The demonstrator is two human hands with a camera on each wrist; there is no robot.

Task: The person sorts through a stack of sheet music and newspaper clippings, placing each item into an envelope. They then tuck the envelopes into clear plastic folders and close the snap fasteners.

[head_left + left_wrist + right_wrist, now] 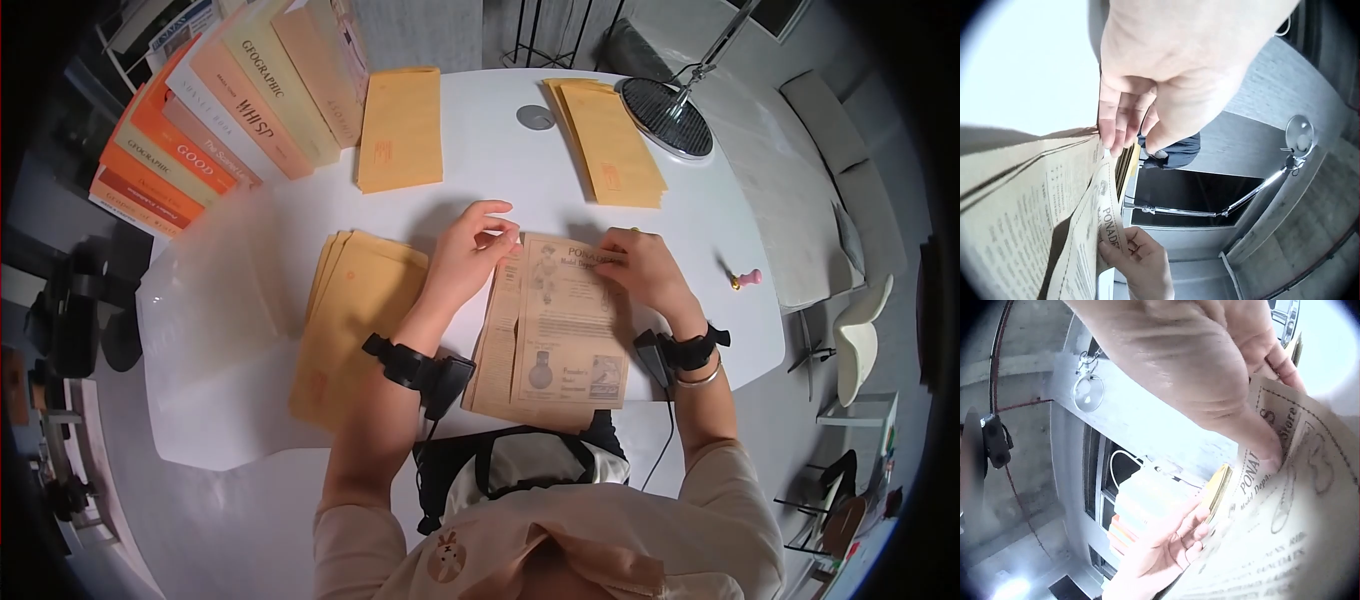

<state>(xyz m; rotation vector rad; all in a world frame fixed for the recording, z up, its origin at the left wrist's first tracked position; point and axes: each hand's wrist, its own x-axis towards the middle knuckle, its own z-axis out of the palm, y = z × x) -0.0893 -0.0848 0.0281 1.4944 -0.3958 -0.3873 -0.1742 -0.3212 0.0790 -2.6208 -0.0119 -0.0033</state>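
Observation:
A brown printed sheet (572, 330), headed with large letters and small pictures, lies over other vintage-style printed sheets (492, 350) at the table's front edge. My right hand (645, 268) pinches its top right corner, thumb (1266, 447) on the print and fingers behind the paper. At the upper left corner, my left hand (470, 255) touches the paper with its fingertips (1107, 140); the fingers are loosely bent and the thumb stands apart from them. The sheet's top edge lifts a little off those beneath it in the left wrist view.
Kraft envelopes lie in a fanned pile (365, 300) left of the sheets, with further stacks behind (402, 130) and at back right (612, 145). Books (225, 110) stand at back left. A lamp base (668, 120) and a small pink-handled stamp (746, 279) sit on the right.

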